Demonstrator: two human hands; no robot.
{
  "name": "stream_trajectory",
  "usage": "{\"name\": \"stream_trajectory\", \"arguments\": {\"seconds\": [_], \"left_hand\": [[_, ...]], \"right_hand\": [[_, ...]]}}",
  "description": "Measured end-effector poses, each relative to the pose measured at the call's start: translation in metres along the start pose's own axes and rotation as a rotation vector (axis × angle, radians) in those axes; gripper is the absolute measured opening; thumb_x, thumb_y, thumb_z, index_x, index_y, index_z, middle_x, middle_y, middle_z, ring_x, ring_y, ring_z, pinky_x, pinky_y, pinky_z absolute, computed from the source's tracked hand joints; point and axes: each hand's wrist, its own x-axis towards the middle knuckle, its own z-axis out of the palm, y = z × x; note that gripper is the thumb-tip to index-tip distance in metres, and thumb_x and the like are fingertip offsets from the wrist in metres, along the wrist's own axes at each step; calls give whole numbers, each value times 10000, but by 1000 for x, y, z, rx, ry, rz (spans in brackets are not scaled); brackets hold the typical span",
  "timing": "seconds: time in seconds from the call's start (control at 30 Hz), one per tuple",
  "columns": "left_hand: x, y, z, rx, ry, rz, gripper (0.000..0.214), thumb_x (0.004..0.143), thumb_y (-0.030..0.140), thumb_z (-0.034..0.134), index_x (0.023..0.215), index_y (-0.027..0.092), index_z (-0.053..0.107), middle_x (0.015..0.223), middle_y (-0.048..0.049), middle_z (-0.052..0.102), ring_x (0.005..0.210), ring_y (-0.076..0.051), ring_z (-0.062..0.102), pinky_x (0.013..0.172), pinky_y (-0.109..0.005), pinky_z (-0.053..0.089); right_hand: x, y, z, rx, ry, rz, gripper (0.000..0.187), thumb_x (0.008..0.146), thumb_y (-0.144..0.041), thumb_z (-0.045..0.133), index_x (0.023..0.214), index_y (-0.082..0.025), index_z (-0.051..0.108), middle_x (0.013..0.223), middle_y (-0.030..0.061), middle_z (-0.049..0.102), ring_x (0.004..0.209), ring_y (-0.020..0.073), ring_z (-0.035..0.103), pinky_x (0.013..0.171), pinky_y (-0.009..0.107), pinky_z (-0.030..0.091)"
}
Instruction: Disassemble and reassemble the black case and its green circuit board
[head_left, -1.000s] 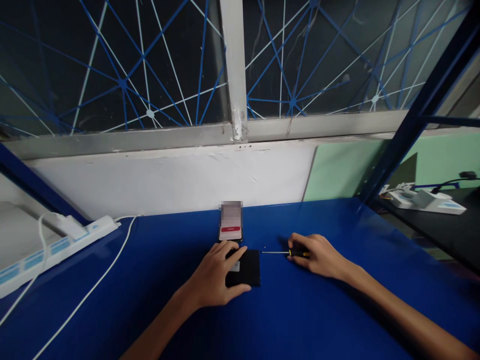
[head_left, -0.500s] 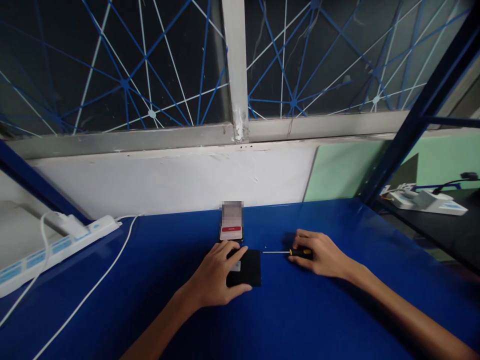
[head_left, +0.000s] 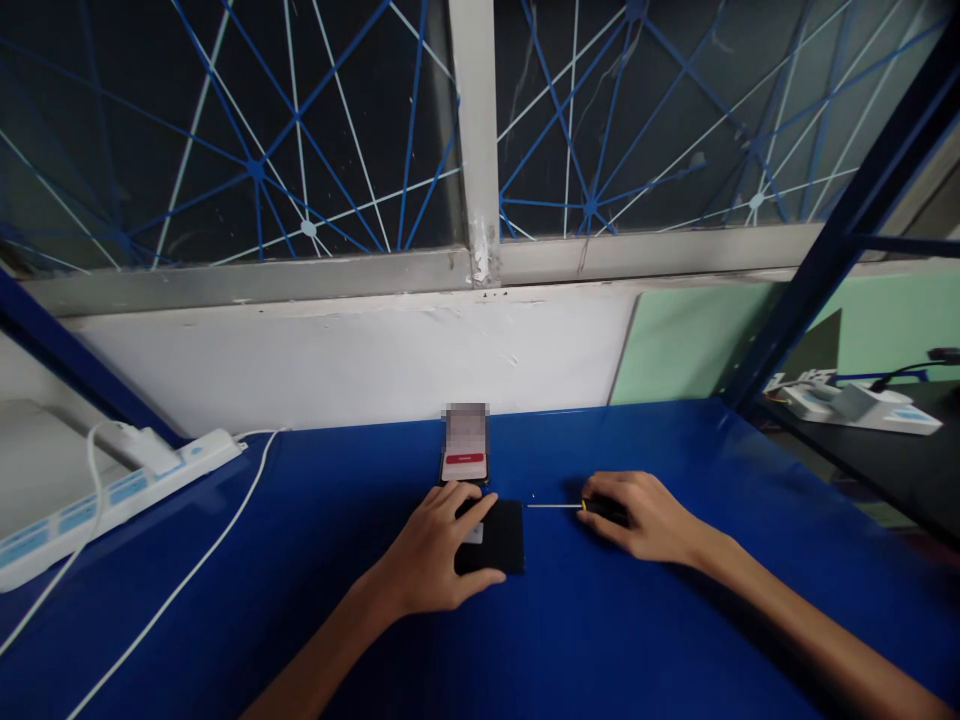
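Note:
A flat black rectangular device [head_left: 499, 535] lies on the blue table [head_left: 600, 620] in front of me. My left hand [head_left: 435, 550] rests on its left part, fingers spread over its top and thumb along its near edge. My right hand [head_left: 641, 512] is closed round the dark handle of a thin screwdriver [head_left: 559, 506]. The metal shaft lies level on the table and points left toward the device's right edge. A tiny pale speck, perhaps a screw [head_left: 533, 495], sits just above the shaft's tip.
A phone [head_left: 465, 455] with a lit screen leans against the white wall behind the device. A white power strip [head_left: 112, 490] with a white cable [head_left: 195, 570] lies at the left. Another power strip [head_left: 862, 405] sits on a dark bench at the right.
My right hand has closed further over the screwdriver handle, hiding its yellow band. The left hand and the device have stayed in place.

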Motion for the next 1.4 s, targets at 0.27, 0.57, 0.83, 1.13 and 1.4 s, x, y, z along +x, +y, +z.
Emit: {"name": "stream_trajectory", "arguments": {"seconds": [0.27,0.57,0.83,1.13,1.4], "left_hand": [[0,0,4,32,2,5,682,803,516,657,1388,247,432,1218,-117,538,1109,-317,514,927,-524,457],[0,1,3,40,-21,-11,689,811,518,652,1392,225,424,1229,-123,530,1119,-318,503,934,-527,454],[1,-1,4,44,-28,-7,687,820,512,645,1402,230,414,1244,-122,523,1135,-317,496,947,-522,447],[1,-1,4,47,-10,8,694,808,514,659,1393,224,423,1228,-121,536,1112,-313,511,913,-511,473],[0,-2,5,46,-2,8,701,794,500,676,1389,218,435,1225,-116,541,1110,-309,519,926,-501,468]], "right_hand": [[1,3,-2,-29,27,11,207,875,-380,560,822,-189,618,792,29,626,636,151,564,580,259,355],[0,-2,-2,-28,10,88,96,842,-288,584,884,-217,536,654,-24,596,535,137,505,534,245,285],[-1,-3,-4,-24,55,22,206,918,-396,503,944,-202,568,741,12,647,617,157,579,580,261,342],[1,3,-3,-104,46,6,240,925,-404,507,903,-192,619,828,35,621,693,174,598,610,269,381],[1,3,2,-115,43,24,144,874,-327,577,834,-193,541,827,20,575,618,143,524,567,257,340]]}}
